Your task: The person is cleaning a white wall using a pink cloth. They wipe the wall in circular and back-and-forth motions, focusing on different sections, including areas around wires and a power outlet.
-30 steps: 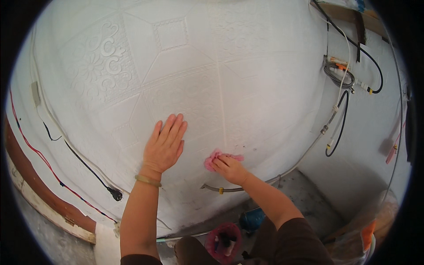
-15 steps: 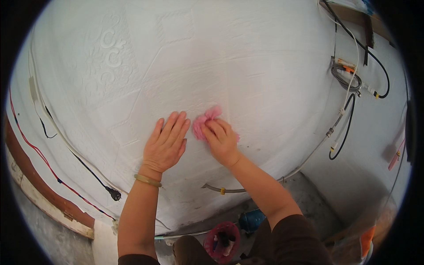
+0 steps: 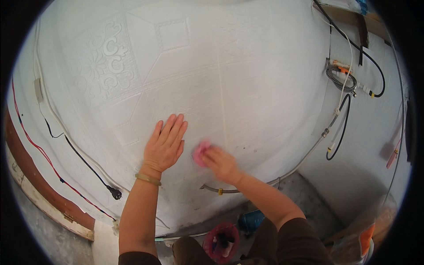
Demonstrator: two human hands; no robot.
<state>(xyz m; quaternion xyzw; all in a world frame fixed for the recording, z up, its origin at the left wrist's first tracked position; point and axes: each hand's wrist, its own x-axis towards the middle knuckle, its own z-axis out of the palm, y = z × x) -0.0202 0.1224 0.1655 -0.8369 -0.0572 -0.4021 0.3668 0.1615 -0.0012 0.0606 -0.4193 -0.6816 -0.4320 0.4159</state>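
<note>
I've got the embossed white wall covering point(image 3: 265, 97) filling my view. On it, my left hand point(image 3: 163, 145) lies flat, fingers together and pointing up, gripping nothing. My right hand point(image 3: 224, 164), blurred, has its fingers closed on the crumpled pink cloth point(image 3: 201, 154). That cloth sits against the wall at the right hand's left end, with the left hand apart, up and leftward. Its long axis looks near upright, top leaning right; blur hides any clear pointing end.

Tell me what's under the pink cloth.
Under the pink cloth is the white embossed wall, visible around it. The patch beneath the cloth and right hand is hidden, so any marks there cannot be seen.
</note>
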